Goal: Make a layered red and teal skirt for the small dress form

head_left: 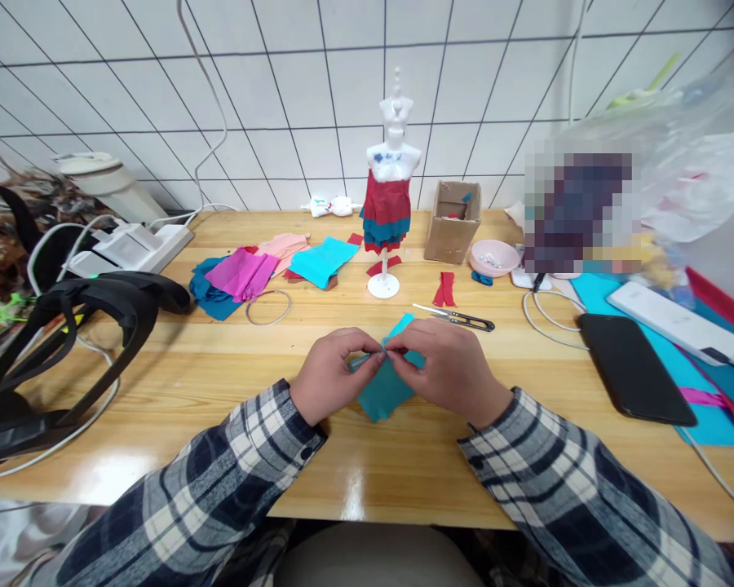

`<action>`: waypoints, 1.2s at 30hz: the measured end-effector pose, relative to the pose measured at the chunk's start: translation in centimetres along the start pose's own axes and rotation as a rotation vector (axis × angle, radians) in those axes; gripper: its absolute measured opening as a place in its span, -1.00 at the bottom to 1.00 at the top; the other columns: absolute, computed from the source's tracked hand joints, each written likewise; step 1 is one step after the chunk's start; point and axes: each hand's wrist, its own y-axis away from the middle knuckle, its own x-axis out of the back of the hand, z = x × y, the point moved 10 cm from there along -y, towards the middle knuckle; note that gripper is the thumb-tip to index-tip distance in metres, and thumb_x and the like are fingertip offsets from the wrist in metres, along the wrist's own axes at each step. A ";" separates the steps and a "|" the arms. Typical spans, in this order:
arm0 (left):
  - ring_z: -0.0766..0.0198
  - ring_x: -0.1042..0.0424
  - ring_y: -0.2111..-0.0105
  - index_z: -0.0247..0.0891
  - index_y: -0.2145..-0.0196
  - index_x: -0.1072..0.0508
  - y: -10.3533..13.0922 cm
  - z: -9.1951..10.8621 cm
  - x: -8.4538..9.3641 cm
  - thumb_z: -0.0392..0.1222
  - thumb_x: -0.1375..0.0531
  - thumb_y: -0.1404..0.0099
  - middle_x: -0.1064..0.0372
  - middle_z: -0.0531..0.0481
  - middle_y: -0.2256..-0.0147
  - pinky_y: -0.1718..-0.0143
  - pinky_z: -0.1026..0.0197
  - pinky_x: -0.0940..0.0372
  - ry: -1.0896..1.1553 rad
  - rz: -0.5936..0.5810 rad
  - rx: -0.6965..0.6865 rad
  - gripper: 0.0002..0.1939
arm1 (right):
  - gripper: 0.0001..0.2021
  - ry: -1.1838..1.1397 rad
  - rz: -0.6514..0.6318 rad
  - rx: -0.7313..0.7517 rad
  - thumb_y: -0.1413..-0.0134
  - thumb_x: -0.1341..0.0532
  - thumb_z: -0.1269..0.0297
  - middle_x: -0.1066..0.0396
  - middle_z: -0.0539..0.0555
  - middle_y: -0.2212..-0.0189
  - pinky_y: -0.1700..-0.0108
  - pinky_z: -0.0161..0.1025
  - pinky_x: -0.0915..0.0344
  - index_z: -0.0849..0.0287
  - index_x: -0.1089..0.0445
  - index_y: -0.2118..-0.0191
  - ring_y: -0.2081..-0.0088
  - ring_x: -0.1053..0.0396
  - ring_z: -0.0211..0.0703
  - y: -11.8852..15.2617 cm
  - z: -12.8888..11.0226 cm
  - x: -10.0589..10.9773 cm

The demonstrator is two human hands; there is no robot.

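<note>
Both hands meet over the middle of the table, fingertips nearly touching. My left hand point(339, 371) pinches the upper edge of a turquoise piece of crepe paper or cloth point(384, 395) between thumb and forefinger. My right hand point(444, 363) pinches the same piece from the other side. Part of the piece hangs below the fingers, and one corner sticks up above them. Just beyond my right hand lie black thread snips point(465, 319). Farther back stands a small white dress form point(394, 159) wearing a red and blue layered skirt point(386, 212).
Coloured pieces point(245, 273) and a thin hoop point(269, 308) lie at the left, near a black headset point(98, 342). A cardboard box point(451, 232), a pink bowl point(495, 259) and red strips point(444, 289) sit behind. A phone point(636, 367) with cables lies at the right.
</note>
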 end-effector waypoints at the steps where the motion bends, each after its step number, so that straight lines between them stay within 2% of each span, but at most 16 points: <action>1: 0.24 -0.47 0.33 -0.23 0.38 -0.51 0.0 0.0 0.0 -0.16 -0.20 -0.28 -0.52 -0.01 0.38 0.25 0.21 -0.30 0.000 0.001 0.001 -0.86 | -0.86 -0.005 0.000 -0.010 -0.14 -0.20 0.30 -0.52 0.01 0.40 0.28 -0.23 -0.20 0.10 -0.53 0.34 0.33 -0.41 -0.17 0.0 0.0 0.0; 13: 0.23 -0.47 0.32 -0.24 0.38 -0.52 -0.1 -0.2 -0.2 -0.14 -0.20 -0.27 -0.51 -0.02 0.37 0.24 0.22 -0.31 0.044 -0.016 0.035 -0.84 | -0.94 -0.124 0.017 -0.142 -0.04 -0.21 0.35 -0.44 -0.04 0.46 0.39 -0.29 -0.12 0.12 -0.43 0.41 0.42 -0.33 -0.26 0.0 1.2 -0.7; 17: 0.24 -0.46 0.33 -0.26 0.39 -0.53 -0.2 -0.6 -0.6 -0.11 -0.19 -0.27 -0.52 -0.03 0.37 0.24 0.22 -0.32 0.105 -0.052 0.090 -0.80 | -0.95 -0.128 0.029 -0.171 -0.03 -0.21 0.35 -0.42 -0.05 0.47 0.39 -0.28 -0.11 0.12 -0.41 0.42 0.43 -0.30 -0.26 0.1 1.4 -0.9; 25: 0.24 -0.46 0.37 -0.26 0.42 -0.53 -0.2 -1.8 -0.6 -0.08 -0.21 -0.23 -0.53 -0.01 0.41 0.28 0.23 -0.33 0.128 -0.019 0.180 -0.79 | -0.94 -0.123 0.022 -0.197 -0.05 -0.20 0.36 -0.41 -0.04 0.46 0.38 -0.27 -0.11 0.12 -0.39 0.41 0.42 -0.30 -0.25 0.2 1.2 -1.4; 31: 0.24 -0.45 0.39 -0.29 0.44 -0.54 -0.1 -1.9 -0.3 -0.08 -0.21 -0.20 -0.52 -0.01 0.44 0.30 0.23 -0.33 0.154 0.000 0.209 -0.78 | -0.93 -0.116 0.028 -0.183 -0.09 -0.20 0.35 -0.43 -0.02 0.44 0.37 -0.27 -0.13 0.12 -0.42 0.39 0.40 -0.33 -0.22 0.2 0.9 -1.5; 36: 0.26 -0.42 0.44 -0.31 0.48 -0.51 -0.1 -2.5 0.0 -0.12 -0.21 -0.14 -0.48 0.00 0.49 0.36 0.26 -0.31 0.183 0.042 0.262 -0.80 | -0.87 -0.112 0.006 -0.146 -0.18 -0.18 0.30 -0.52 0.01 0.36 0.33 -0.26 -0.19 0.10 -0.49 0.29 0.35 -0.42 -0.19 0.4 0.5 -1.7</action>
